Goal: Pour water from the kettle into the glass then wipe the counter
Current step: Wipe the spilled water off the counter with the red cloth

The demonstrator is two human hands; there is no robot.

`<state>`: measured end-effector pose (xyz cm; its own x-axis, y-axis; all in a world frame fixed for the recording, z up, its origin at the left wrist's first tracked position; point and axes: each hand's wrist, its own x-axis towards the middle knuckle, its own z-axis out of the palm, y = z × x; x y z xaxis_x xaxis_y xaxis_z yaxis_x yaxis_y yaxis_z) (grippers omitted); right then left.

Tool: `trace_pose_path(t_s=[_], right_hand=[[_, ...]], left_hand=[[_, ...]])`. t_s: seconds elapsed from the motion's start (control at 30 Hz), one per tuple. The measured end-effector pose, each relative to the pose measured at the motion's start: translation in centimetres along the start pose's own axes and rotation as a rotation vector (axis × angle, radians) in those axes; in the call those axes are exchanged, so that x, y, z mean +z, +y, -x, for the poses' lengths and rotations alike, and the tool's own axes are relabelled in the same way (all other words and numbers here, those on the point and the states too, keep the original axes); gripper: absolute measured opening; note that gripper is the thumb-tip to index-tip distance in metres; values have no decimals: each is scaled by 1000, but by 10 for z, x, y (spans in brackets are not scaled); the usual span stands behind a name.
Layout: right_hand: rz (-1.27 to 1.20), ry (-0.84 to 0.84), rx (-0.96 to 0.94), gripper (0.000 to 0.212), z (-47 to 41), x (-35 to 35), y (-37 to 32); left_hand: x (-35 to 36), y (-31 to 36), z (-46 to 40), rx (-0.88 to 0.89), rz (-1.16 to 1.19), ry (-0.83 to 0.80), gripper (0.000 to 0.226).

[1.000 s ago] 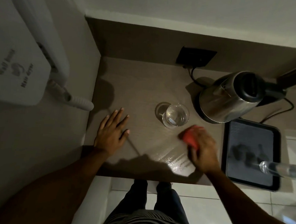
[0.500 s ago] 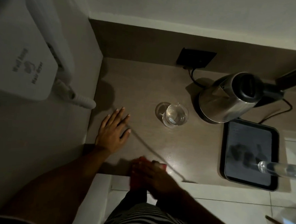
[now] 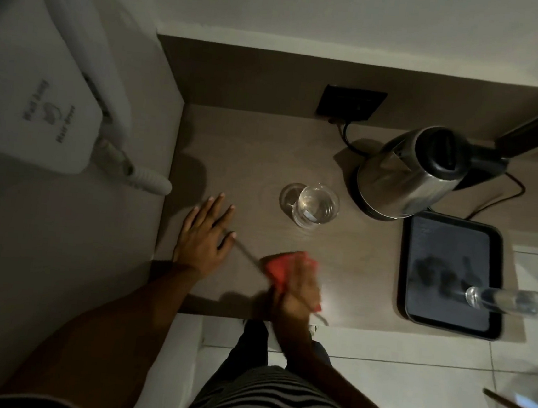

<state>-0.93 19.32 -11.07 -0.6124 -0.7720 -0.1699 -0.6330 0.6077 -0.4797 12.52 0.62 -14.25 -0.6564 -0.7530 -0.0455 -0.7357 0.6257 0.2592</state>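
A clear glass [image 3: 317,206] with water in it stands on the brown counter [image 3: 259,157], near its middle. The steel kettle [image 3: 408,177] with a black lid sits on its base at the back right. My right hand [image 3: 300,292] presses a red cloth [image 3: 279,265] on the counter near the front edge, blurred by motion. My left hand [image 3: 203,237] lies flat on the counter at the left, fingers spread, holding nothing.
A black tray [image 3: 451,274] lies at the right with a clear bottle [image 3: 511,301] across its corner. A wall socket [image 3: 351,103] and cord are behind the kettle. A white wall hair dryer [image 3: 42,90] hangs at the left. White floor tiles lie below the counter edge.
My right hand swept the red cloth from beside the glass to the front edge, then back onto the counter towards the middle. My left hand stayed flat.
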Motion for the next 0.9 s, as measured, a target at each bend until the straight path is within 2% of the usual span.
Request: trace_pose_path(t_s=[0.1, 0.13, 0.2, 0.23, 0.3, 0.37, 0.43, 0.5, 0.53, 0.6, 0.7, 0.77, 0.8, 0.83, 0.9], right_hand=[[20, -274, -630, 44, 19, 9, 12], [-16, -334, -770, 45, 12, 0, 23], [-36, -434, -888, 43, -9, -26, 46], [-23, -413, -883, 39, -21, -40, 61], [35, -255, -677, 38, -43, -63, 90], [18, -18, -239, 52, -54, -74, 105], [-20, 191, 182, 65, -54, -67, 90], [-46, 254, 385, 66, -47, -54, 56], [-36, 239, 363, 67, -41, -45, 40], [-9, 74, 83, 66, -21, -25, 21], [116, -302, -562, 62, -3, -17, 32], [229, -358, -903, 58, -22, -36, 59], [278, -366, -987, 56, -34, -48, 70], [287, -353, -988, 55, -47, -59, 82], [241, -246, -764, 56, -72, -80, 103]], left_hand=[[-3, -2, 0, 8, 15, 0, 59], [-4, -2, 0, 11, 21, -4, 59], [-6, -1, 1, 13, 29, 1, 60], [-7, 0, 1, 12, 30, 4, 60], [-8, 2, 1, 1, 28, -2, 61], [-11, 5, 0, -11, 28, -12, 62], [-12, 7, 1, -12, 30, -17, 63], [-14, 7, 1, -8, 28, -17, 63], [-15, 7, 1, -7, 31, -19, 63], [-15, 8, 1, -7, 38, -25, 64], [-15, 8, 1, -1, 31, -29, 64], [-16, 8, 1, 0, 29, -28, 64], [-16, 8, 2, -1, 27, -28, 64], [-16, 8, 2, -1, 23, -29, 64], [-15, 8, 3, 1, 14, -30, 63]])
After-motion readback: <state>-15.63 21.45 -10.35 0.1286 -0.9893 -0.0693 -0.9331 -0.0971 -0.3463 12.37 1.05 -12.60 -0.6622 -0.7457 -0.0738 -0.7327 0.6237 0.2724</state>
